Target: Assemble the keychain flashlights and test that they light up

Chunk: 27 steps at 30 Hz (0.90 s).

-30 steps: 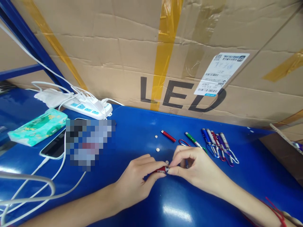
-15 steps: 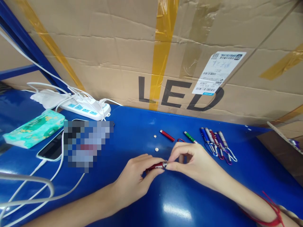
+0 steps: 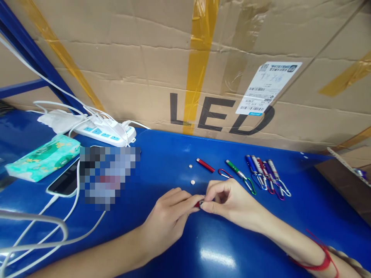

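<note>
My left hand (image 3: 168,218) grips a small red keychain flashlight (image 3: 198,204), mostly hidden by the fingers. My right hand (image 3: 228,200) pinches its end, thumb and forefinger closed at the tip. Both hands rest on the blue table (image 3: 174,162). Just beyond them lie two small button cells (image 3: 193,182), a loose red flashlight tube (image 3: 205,165), a red carabiner clip (image 3: 224,173) and a green keychain flashlight (image 3: 236,172).
Several finished keychain flashlights (image 3: 266,173) lie in a row at the right. At the left are a tissue pack (image 3: 43,157), a phone (image 3: 63,181), a white power strip (image 3: 107,133) and white cables (image 3: 43,227). A large cardboard box (image 3: 203,69) walls off the back.
My hands have closed in on the red flashlight, so less of it shows. The right hand shifted slightly left and down, uncovering the carabiner and green flashlight behind it.
</note>
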Each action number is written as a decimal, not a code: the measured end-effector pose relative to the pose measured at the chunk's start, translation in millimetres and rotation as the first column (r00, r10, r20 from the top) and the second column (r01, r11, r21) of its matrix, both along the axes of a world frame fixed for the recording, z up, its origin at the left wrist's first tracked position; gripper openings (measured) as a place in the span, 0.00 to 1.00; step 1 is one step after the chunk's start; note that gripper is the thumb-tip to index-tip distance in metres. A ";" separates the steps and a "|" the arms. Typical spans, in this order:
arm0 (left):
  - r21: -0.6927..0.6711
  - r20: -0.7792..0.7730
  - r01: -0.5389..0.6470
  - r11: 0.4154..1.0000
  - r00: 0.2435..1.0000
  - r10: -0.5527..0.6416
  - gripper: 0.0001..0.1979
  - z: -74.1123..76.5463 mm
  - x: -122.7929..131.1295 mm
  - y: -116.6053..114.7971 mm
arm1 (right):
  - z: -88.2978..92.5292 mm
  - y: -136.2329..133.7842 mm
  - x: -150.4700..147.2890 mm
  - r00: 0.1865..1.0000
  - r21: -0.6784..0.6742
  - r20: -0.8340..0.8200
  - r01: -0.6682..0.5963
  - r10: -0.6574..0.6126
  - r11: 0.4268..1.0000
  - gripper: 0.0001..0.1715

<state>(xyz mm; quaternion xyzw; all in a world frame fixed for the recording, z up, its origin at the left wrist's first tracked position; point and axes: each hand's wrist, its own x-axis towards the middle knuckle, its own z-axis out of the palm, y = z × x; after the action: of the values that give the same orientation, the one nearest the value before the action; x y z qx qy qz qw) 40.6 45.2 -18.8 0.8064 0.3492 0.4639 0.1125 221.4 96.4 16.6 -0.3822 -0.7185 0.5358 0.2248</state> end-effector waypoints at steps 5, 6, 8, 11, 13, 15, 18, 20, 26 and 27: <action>-0.012 -0.030 0.019 1.000 0.999 -0.019 0.12 -0.1 -3.7 4.3 | -2.6 1.6 0.7 1.000 -0.049 0.000 0.021 -0.021 0.999 0.19; -0.024 -0.015 0.021 1.000 1.000 -0.021 0.12 0.9 -3.9 4.4 | -2.8 1.8 0.9 1.000 -0.061 -0.010 0.014 -0.015 0.998 0.19; -0.041 0.011 0.027 0.999 1.000 -0.027 0.12 3.7 -3.9 3.7 | -2.0 2.1 1.4 1.000 -0.075 -0.029 -0.007 0.005 0.997 0.19; -0.084 0.028 0.029 0.996 0.999 -0.026 0.11 8.0 -3.2 1.5 | 1.9 2.0 2.7 1.000 -0.046 -0.020 -0.022 0.021 0.999 0.19; -0.153 0.041 0.007 0.988 0.999 0.000 0.10 9.7 -2.5 -0.1 | 6.1 1.6 4.0 1.000 0.019 0.005 -0.013 0.013 1.000 0.17; -0.224 0.069 -0.010 0.974 0.997 0.026 0.08 10.3 -1.9 -1.3 | 11.0 0.7 5.4 1.000 0.110 0.028 -0.004 0.001 0.994 0.15; -0.273 0.100 -0.012 0.962 0.994 0.041 0.07 10.0 -1.6 -1.5 | 17.5 -1.6 6.4 0.999 0.236 0.021 0.039 -0.045 0.971 0.12; -0.293 0.096 -0.013 0.956 0.994 0.043 0.07 9.7 -2.0 -1.0 | 19.5 -3.9 6.4 0.998 0.314 -0.021 0.067 -0.064 0.947 0.12; -0.354 0.059 0.047 0.934 0.998 -0.028 0.07 7.7 -3.7 -1.7 | 13.0 -9.7 7.7 0.998 0.627 -0.027 -0.020 0.048 0.779 0.05; -0.372 0.053 0.063 0.926 0.998 -0.046 0.07 7.3 -3.9 -2.0 | 11.6 -10.1 8.4 0.998 0.648 -0.017 -0.030 0.053 0.761 0.06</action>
<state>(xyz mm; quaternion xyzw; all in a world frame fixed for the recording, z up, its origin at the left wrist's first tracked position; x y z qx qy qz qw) 36.8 43.2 -11.4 0.7694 0.4061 0.4028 0.2843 229.8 86.4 28.2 -0.2563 -0.8635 0.2663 0.3431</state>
